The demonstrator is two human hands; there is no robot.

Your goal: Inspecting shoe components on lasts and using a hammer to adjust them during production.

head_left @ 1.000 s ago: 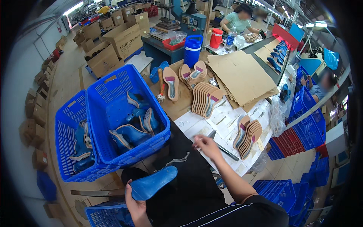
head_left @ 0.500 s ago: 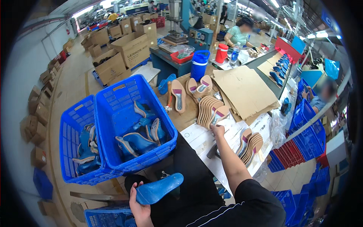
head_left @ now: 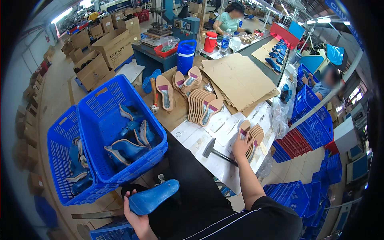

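Observation:
My left hand [head_left: 136, 216], low in the view, grips a blue shoe last [head_left: 154, 197] by its wide end, thumb and fingers at its sides. My right hand [head_left: 241, 148] reaches across the white-covered table to a short row of tan insoles [head_left: 256, 138] and closes on the nearest insole [head_left: 243, 129]. Just left of that wrist lies a hammer [head_left: 218, 152] with a dark head. Farther left, a longer row of overlapping insoles [head_left: 199, 105] with grey and purple patches leans on the table.
Left of my legs stand a blue crate [head_left: 120, 93] with blue lasts and a second blue crate [head_left: 60, 134]. Cardboard sheets [head_left: 240, 78], a blue jug [head_left: 185, 58] and a wooden-handled tool [head_left: 153, 96] occupy the table. Co-workers sit beyond [head_left: 228, 22].
My right hand has moved from the longer insole row to the shorter one at the right, uncovering the hammer. The left hand keeps its hold on the last. The whole view has shifted.

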